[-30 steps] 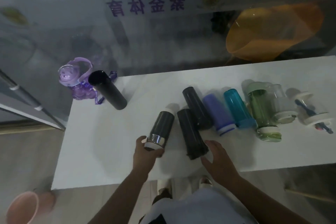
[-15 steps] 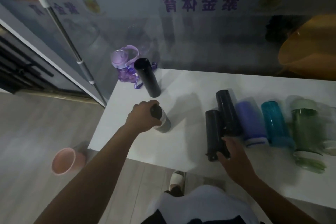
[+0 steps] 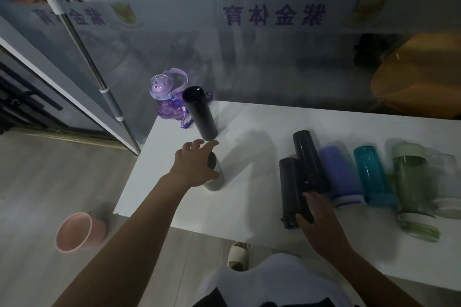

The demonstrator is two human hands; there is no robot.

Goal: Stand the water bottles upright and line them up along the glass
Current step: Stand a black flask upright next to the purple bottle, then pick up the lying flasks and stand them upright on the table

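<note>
A purple child's bottle (image 3: 164, 97) and a tall black bottle (image 3: 199, 112) stand upright at the table's far left corner, against the glass (image 3: 274, 62). In front of them a grey bottle (image 3: 216, 180) stands upright. My left hand (image 3: 193, 166) rests against its top with fingers spread. Two black bottles lie on their sides. My right hand (image 3: 316, 222) grips the lower end of the nearer one (image 3: 289, 182); the other (image 3: 308, 157) lies beside it. A violet bottle (image 3: 340, 174), a teal bottle (image 3: 371, 174) and a green bottle (image 3: 411, 182) lie to the right.
The white table (image 3: 249, 119) butts against the glass. A clear bottle (image 3: 449, 182) lies at the right edge of view. On the floor at left stand a pink cup (image 3: 77, 232) and a slanted metal pole (image 3: 82, 40). A white slipper (image 3: 238, 254) shows under the table's front edge.
My left hand lifted the grey bottle from lying, stood it upright left of the row, and now spreads its fingers. My right hand closed on the nearer black bottle.
</note>
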